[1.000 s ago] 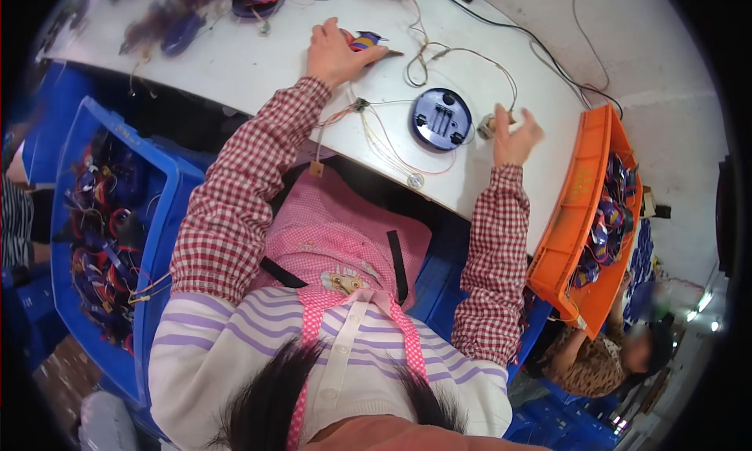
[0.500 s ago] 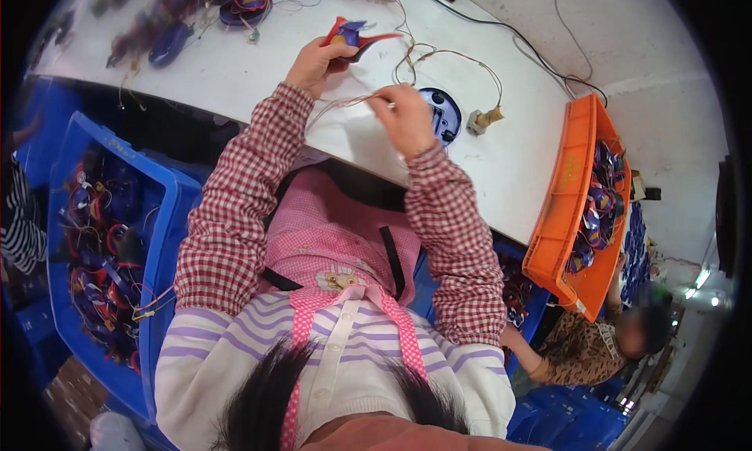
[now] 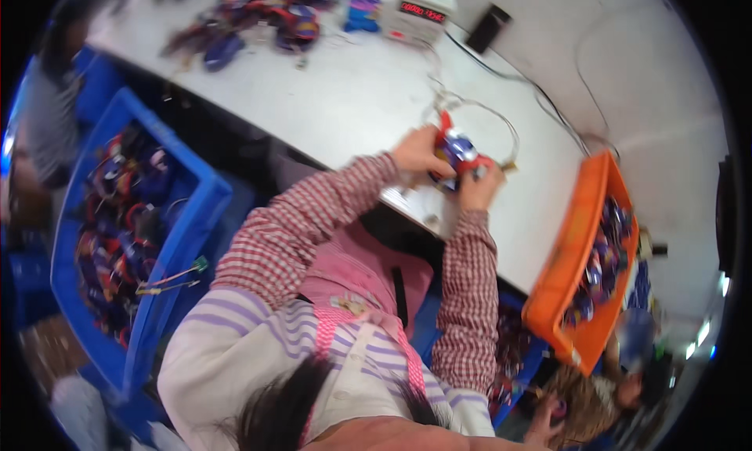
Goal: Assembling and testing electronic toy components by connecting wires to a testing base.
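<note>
Both of my hands meet over the white table (image 3: 352, 99), close to its front edge. Between them is a small glossy plastic assembly (image 3: 458, 147), blue-purple with red pointed parts. My left hand (image 3: 421, 152) is closed on its left side, thumb across the near face. Fingers bent, my right hand (image 3: 479, 189) grips its red right side. A small brownish tip (image 3: 509, 167) shows just beyond the right fingers; blur hides what it belongs to. Thin wires (image 3: 489, 106) loop on the table behind the assembly.
A power supply box (image 3: 419, 12) with a lit red display stands at the back, beside a blue item (image 3: 363, 13). Similar assemblies (image 3: 266, 16) are heaped far left. A blue crate (image 3: 207, 189) and an orange crate (image 3: 568, 271) hold more. A person (image 3: 583, 404) is at lower right.
My left hand has moved right and nearer with the assembly. My right hand has let go of the thin wires and now grips the assembly. The view has shifted.
</note>
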Action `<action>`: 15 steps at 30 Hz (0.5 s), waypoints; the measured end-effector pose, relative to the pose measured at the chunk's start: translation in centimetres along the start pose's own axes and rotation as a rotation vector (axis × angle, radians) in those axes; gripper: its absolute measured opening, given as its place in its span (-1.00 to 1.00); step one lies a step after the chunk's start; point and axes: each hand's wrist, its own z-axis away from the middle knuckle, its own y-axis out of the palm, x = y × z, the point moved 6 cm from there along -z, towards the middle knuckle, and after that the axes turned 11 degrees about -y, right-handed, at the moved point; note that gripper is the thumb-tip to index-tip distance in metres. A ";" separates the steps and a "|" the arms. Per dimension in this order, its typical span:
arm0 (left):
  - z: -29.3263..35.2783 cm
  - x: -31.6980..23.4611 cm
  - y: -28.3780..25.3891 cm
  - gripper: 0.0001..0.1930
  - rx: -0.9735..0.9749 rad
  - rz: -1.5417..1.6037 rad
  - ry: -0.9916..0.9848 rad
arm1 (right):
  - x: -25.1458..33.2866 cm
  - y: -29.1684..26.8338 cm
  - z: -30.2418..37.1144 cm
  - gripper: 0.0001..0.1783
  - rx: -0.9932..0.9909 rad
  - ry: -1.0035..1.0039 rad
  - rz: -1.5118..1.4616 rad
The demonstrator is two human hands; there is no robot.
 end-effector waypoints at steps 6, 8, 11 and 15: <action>0.9 -0.7 0.7 -0.31 0.164 0.612 0.121 | 0.4 -1.1 -0.2 -0.65 -0.067 0.272 -0.430; 2.1 -2.6 -0.7 -0.40 0.192 1.037 0.102 | 4.8 -2.9 -2.8 -0.67 -0.092 0.234 -0.516; -0.3 -3.9 -4.7 -0.42 0.057 1.114 0.145 | 9.3 -4.9 -6.3 -0.70 -0.221 0.286 -0.865; -4.3 -6.6 -17.8 -0.48 -0.158 1.171 0.485 | 12.7 -6.8 -7.0 -0.72 -0.143 0.162 -0.749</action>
